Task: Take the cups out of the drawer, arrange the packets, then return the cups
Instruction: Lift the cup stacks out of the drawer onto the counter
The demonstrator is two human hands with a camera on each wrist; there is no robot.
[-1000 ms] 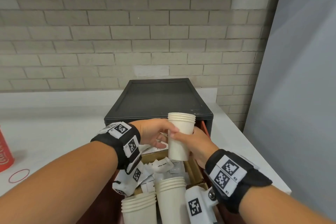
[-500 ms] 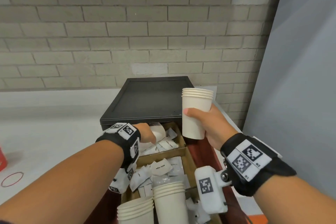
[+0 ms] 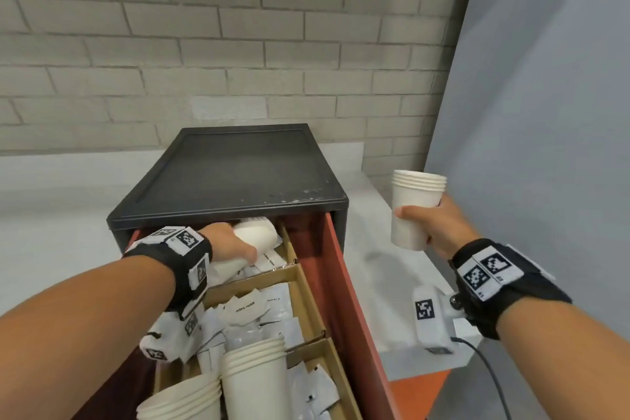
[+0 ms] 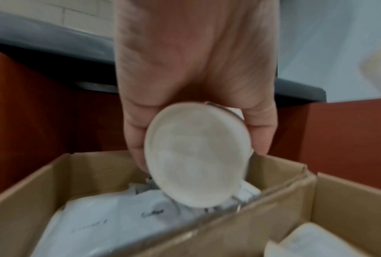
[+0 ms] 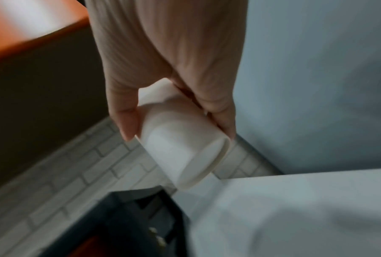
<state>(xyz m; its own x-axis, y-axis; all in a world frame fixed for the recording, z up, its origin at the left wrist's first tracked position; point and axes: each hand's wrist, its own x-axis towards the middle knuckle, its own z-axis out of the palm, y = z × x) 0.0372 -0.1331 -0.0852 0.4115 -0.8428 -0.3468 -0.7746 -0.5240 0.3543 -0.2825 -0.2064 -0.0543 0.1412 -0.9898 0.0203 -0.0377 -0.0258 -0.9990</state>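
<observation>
An open red drawer (image 3: 335,269) of a black cabinet (image 3: 238,174) holds cardboard compartments (image 3: 300,286) filled with white packets (image 3: 252,310). My left hand (image 3: 235,245) reaches into the rear compartment and grips a white cup stack lying on its side (image 3: 255,237); its round base (image 4: 196,154) faces the left wrist camera. My right hand (image 3: 436,225) holds another upright stack of white cups (image 3: 414,204) over the white counter right of the cabinet, fingers wrapped round it (image 5: 180,139). Two more cup stacks (image 3: 252,382) stand at the drawer's front.
A white counter (image 3: 385,266) runs either side of the cabinet, ending at an edge on the right. A brick wall (image 3: 238,44) lies behind and a grey panel (image 3: 545,112) stands to the right. An orange surface (image 3: 412,395) shows below the counter edge.
My right hand has carried its cup stack from above the drawer rightwards over the counter. My left hand has let go of that stack, reached into the rear compartment and closed on the lying stack.
</observation>
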